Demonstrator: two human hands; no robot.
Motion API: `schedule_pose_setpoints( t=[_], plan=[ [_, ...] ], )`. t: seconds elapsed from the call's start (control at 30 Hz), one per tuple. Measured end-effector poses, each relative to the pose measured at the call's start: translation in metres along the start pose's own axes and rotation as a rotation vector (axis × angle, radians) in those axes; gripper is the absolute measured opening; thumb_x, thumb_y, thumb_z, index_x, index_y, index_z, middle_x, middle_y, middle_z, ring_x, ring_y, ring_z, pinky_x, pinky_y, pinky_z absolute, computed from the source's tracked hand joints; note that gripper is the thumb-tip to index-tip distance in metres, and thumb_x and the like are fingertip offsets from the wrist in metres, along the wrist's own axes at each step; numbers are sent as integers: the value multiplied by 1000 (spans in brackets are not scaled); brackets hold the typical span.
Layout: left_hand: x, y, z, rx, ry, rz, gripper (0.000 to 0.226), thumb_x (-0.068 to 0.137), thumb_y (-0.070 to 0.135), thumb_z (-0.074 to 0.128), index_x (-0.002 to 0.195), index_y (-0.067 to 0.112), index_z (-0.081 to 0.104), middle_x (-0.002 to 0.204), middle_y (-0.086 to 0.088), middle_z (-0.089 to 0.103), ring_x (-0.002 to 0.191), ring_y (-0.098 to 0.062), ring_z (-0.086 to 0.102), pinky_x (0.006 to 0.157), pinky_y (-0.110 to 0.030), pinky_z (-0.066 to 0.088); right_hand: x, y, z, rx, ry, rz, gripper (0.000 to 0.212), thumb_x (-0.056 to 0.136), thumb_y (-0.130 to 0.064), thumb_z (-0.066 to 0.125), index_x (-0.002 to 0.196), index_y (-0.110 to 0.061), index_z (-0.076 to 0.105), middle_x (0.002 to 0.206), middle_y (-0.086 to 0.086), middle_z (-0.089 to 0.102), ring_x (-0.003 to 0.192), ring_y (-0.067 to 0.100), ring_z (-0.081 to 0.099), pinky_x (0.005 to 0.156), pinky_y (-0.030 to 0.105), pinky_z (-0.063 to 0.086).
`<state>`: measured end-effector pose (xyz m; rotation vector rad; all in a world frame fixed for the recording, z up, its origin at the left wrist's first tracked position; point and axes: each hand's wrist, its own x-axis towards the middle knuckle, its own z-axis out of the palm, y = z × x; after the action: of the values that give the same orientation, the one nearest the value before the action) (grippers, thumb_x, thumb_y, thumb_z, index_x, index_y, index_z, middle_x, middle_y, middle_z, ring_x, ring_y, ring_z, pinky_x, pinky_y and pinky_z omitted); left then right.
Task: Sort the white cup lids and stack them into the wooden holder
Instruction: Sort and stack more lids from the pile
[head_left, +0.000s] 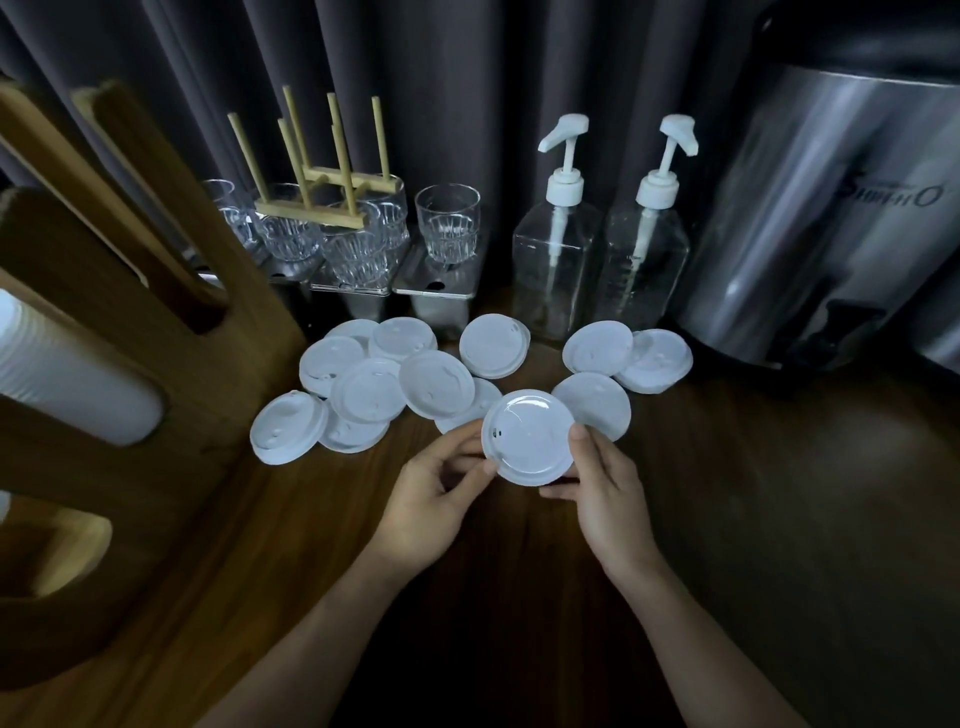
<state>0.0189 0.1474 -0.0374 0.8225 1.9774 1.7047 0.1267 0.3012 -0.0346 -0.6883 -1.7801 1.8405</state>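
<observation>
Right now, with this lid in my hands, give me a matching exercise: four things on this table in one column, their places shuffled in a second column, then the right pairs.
Column one:
1. held lid
2. wooden holder
3. pump bottles
4. steel urn

Column two:
A. far right
B. between the left hand and right hand
C. left edge of view
D. at the back, right of the glasses

Pairs: 1-B, 2-C, 3-D, 4-A
</observation>
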Motion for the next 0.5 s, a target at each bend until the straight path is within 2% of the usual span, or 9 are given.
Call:
schedule_pose_setpoints(
  t=[0.07,0.13,0.2,0.27,0.33,0.4,0.5],
  plan=[
    [0,2,-1,-38,33,-5,39,100,8,66,134,26,64,118,10,78,110,-11,73,94,-20,56,2,4,-3,-151,10,-53,23,109,-34,50,102,-31,71,88,-6,75,87,18,74,68,32,62],
    [1,3,-2,-75,67,-13,38,98,6,66,130,27,65,116,10,78,108,-10,74,91,-19,56,4,8,-8,-293,61,-145,20,105,-31,57,95,-25,74,77,-5,73,76,13,72,68,30,60],
    [2,1,-3,-109,85,-26,37,97,6,67,128,25,67,115,8,79,108,-11,74,93,-22,58,10,10,-15,-420,162,-299,16,101,-27,65,90,-19,75,74,-8,70,71,11,68,65,25,55],
    [4,0,-3,-119,89,-45,36,97,6,66,129,24,67,114,8,78,109,-10,74,94,-23,58,18,10,-23,-522,268,-431,10,97,-19,71,89,-15,75,78,-9,66,70,9,63,62,21,50],
    [4,-1,-3,-107,85,-59,36,98,9,66,132,23,67,116,9,78,111,-10,73,94,-24,59,29,10,-32,-597,350,-492,4,91,-15,76,94,-13,75,93,-4,63,78,9,62,68,24,53],
    [5,-2,-2,-80,86,-61,37,98,13,66,133,23,67,116,11,77,111,-10,72,91,-24,59,39,15,-40,-677,371,-488,23,85,-18,82,106,-13,73,114,3,59,102,19,62,83,32,55],
    [6,-3,-1,-62,89,-69,36,97,22,66,133,26,67,116,13,76,109,-11,72,86,-24,60,47,23,-46,-745,253,-399,57,76,-28,89,127,-18,65,139,4,48,132,24,45,108,41,44]
  ],
)
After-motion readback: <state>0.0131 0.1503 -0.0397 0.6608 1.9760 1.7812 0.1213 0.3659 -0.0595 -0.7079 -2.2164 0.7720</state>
